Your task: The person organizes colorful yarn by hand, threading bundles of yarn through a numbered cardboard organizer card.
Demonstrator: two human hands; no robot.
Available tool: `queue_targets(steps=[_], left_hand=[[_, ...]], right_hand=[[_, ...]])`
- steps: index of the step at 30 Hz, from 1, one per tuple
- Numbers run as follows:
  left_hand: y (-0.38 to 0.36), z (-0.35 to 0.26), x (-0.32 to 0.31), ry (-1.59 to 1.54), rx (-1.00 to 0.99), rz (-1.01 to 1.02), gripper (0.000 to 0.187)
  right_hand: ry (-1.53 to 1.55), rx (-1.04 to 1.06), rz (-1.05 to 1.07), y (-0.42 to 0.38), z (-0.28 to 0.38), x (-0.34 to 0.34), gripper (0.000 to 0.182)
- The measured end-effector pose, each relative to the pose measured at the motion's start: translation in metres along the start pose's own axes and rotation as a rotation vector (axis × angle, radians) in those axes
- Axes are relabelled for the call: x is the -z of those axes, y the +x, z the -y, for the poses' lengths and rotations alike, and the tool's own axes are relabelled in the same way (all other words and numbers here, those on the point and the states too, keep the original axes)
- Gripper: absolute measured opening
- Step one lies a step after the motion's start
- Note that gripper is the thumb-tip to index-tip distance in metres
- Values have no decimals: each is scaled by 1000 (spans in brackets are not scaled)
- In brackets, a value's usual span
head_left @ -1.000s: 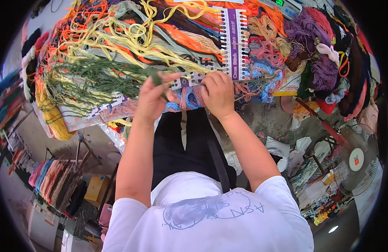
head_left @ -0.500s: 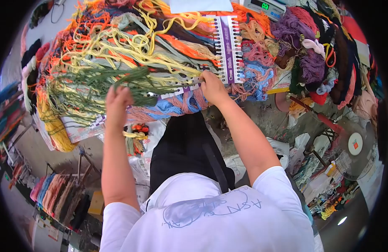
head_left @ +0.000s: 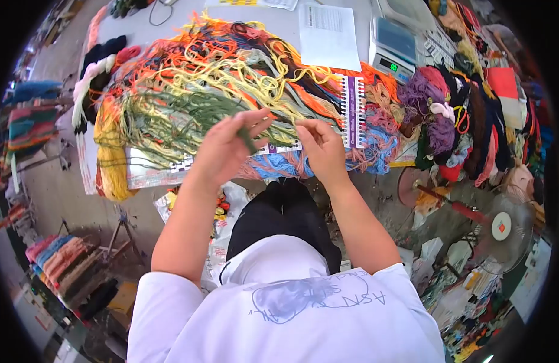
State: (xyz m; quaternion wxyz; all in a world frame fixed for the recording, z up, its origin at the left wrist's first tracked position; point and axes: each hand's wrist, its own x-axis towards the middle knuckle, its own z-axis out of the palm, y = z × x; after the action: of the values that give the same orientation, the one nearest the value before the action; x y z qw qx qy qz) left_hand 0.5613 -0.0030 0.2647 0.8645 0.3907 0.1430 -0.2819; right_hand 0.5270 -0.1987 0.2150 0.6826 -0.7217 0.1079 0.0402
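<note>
My left hand is over the front of the thread pile, its fingers stretched out and apart. Dark green thread fans out to the left of it, and a green strand passes by its fingers. My right hand is closed, thumb and fingertips bent together at the right end of the threads; what lies between them is too small to make out. Pale yellow thread spreads behind both hands. A white and purple thread card with holes along its edges lies just right of my right hand.
Blue and pink thread lies along the table's front edge. Behind are a paper sheet and a digital scale. Purple yarn is heaped at right, a yellow skein hangs at left. A fan stands at lower right.
My left hand has moved right, towards my right hand, and its fingers have opened from a closed grip on the green thread. The view has shifted, showing more of the table's back.
</note>
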Motion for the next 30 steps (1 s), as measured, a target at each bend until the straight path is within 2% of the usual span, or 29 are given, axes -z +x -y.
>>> queue_targets(steps=[2,3,5,7,9,11,13,15,18,21,24,27,29,30], left_hand=[[-4,7,-16,-105,48,120,45],[-8,2,-24,-145,126,205,47],[-20,-7,-45,-153,120,226,44],[-26,-11,-54,-167,120,253,44],[-31,-13,-55,-168,109,281,46],[-35,-19,-57,-189,159,308,49],[-35,-17,-60,-170,163,308,50],[-34,-16,-65,-151,111,298,52],[-33,-13,-72,-167,177,263,52],[-27,-5,-79,-115,142,171,53],[-18,4,-85,-71,127,164,53],[-11,13,-95,-70,85,182,48],[-9,15,-113,55,-28,170,40],[-7,17,-114,56,-17,166,40]], right_hand=[[107,33,184,-7,54,-14,14],[99,33,190,-11,71,-14,14],[45,-67,266,-14,93,-15,19],[84,-117,267,-21,101,-15,17],[301,-142,195,-25,117,-16,13],[333,-161,221,-25,119,-9,11],[276,-144,280,-28,117,-3,18],[284,-123,307,-26,117,3,16],[316,-97,344,-25,115,13,14],[373,-73,351,-22,115,23,11],[461,-187,375,-16,114,39,12],[478,-192,367,-12,108,52,11],[447,-157,370,-9,103,62,12],[454,-166,364,-9,102,65,12]])
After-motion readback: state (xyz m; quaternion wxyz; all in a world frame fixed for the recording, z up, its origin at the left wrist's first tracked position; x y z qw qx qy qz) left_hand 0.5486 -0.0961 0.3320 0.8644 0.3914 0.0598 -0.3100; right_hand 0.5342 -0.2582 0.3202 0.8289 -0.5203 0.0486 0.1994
